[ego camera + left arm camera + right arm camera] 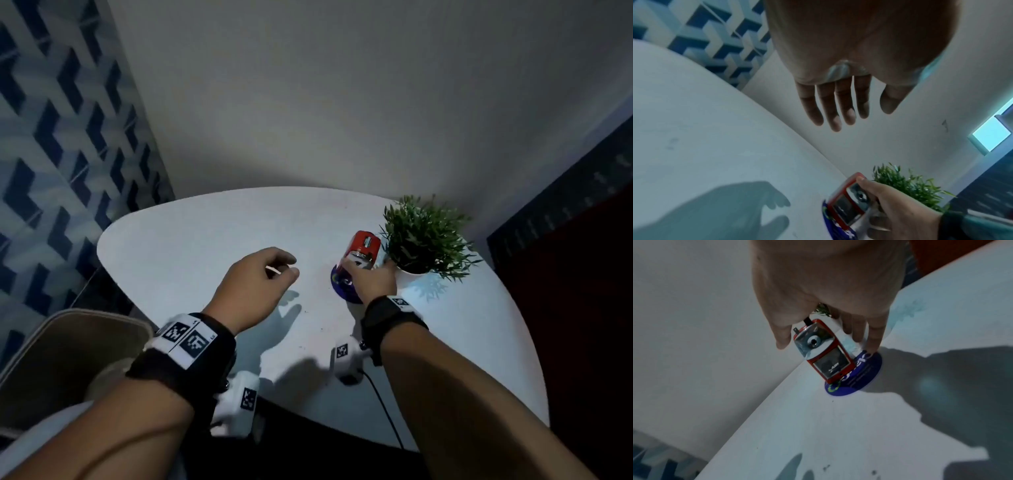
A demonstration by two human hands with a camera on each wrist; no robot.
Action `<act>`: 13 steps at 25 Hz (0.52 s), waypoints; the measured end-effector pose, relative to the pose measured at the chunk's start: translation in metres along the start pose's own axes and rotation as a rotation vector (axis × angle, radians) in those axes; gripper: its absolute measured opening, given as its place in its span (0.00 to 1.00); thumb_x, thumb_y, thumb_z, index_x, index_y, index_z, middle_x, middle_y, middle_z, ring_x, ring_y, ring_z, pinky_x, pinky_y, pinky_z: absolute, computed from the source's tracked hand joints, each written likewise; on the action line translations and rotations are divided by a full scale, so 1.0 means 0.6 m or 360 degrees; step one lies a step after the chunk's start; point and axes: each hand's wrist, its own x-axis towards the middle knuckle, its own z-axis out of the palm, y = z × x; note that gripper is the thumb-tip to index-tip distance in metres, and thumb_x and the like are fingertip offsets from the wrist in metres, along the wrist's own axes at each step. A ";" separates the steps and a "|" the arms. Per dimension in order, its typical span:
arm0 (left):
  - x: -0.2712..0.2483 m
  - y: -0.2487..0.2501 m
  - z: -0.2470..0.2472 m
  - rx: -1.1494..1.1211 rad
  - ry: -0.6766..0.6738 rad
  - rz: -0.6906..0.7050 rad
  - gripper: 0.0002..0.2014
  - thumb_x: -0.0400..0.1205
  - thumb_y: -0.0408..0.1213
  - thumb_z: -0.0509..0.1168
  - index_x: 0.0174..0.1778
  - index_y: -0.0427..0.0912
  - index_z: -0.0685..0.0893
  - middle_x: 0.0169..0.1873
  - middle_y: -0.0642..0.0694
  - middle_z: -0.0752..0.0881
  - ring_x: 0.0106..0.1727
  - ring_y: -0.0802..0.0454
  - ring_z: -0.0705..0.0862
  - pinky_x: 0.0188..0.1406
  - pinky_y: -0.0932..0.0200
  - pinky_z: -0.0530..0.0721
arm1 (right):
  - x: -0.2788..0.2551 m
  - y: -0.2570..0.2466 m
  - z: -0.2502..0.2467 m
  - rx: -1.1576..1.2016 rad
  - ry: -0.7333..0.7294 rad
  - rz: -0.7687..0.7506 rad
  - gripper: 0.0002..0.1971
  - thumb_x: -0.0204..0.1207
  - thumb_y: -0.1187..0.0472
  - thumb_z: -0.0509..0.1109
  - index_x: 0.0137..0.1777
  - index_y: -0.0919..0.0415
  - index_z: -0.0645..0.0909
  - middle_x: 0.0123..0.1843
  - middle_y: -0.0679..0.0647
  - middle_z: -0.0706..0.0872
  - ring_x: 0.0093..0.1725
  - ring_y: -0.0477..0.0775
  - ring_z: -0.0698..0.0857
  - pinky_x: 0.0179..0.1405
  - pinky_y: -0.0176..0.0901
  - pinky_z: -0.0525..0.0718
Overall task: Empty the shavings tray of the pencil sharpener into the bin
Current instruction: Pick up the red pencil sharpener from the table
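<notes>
White wall and a blue patterned panel close in behind a pale rounded table (205,246), and a beige open-topped container (68,353), probably the bin, sits low at the person's left, just off the table edge. A small potted plant (423,236) stands at the far right of the tabletop. Just beside it the red pencil sharpener (363,249) rests on a round blue coaster (342,286), its clear shavings tray (831,365) seated in the front face.

The right hand (375,277) reaches over the sharpener with thumb on one side and fingers on the other, straight and spread rather than clamped; whether they touch the body is hard to tell. The left hand (255,284) hovers above bare table well apart from it, fingers loosely extended, holding nothing.

Risks from here: a one-handed pull on the tray could drag the whole sharpener off the coaster, or tip it into the plant's leaves. A tray that releases suddenly would likely scatter shavings across the table. Carrying it tilted towards the bin could spill them short of the rim.
</notes>
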 end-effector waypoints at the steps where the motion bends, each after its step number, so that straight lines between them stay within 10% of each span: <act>1: -0.001 -0.003 -0.006 -0.0004 0.0042 -0.0012 0.05 0.83 0.47 0.70 0.54 0.59 0.88 0.47 0.60 0.90 0.43 0.66 0.87 0.40 0.69 0.78 | 0.005 -0.006 0.008 0.0011 0.0046 0.0033 0.49 0.65 0.46 0.87 0.81 0.66 0.68 0.73 0.65 0.84 0.70 0.66 0.87 0.68 0.52 0.81; 7: 0.001 -0.026 -0.038 0.0116 0.0007 -0.0080 0.07 0.84 0.48 0.70 0.55 0.56 0.89 0.46 0.60 0.89 0.46 0.65 0.88 0.42 0.67 0.79 | 0.036 -0.015 0.070 0.0161 0.0311 0.0114 0.55 0.58 0.46 0.90 0.79 0.65 0.65 0.67 0.61 0.81 0.61 0.63 0.87 0.70 0.60 0.85; 13: 0.024 -0.015 -0.045 0.0091 -0.0027 -0.0063 0.08 0.83 0.49 0.69 0.56 0.55 0.89 0.47 0.58 0.90 0.49 0.56 0.89 0.45 0.61 0.82 | 0.036 -0.016 0.053 0.0139 0.0294 -0.0002 0.33 0.67 0.55 0.83 0.71 0.63 0.76 0.54 0.57 0.86 0.51 0.63 0.88 0.56 0.51 0.88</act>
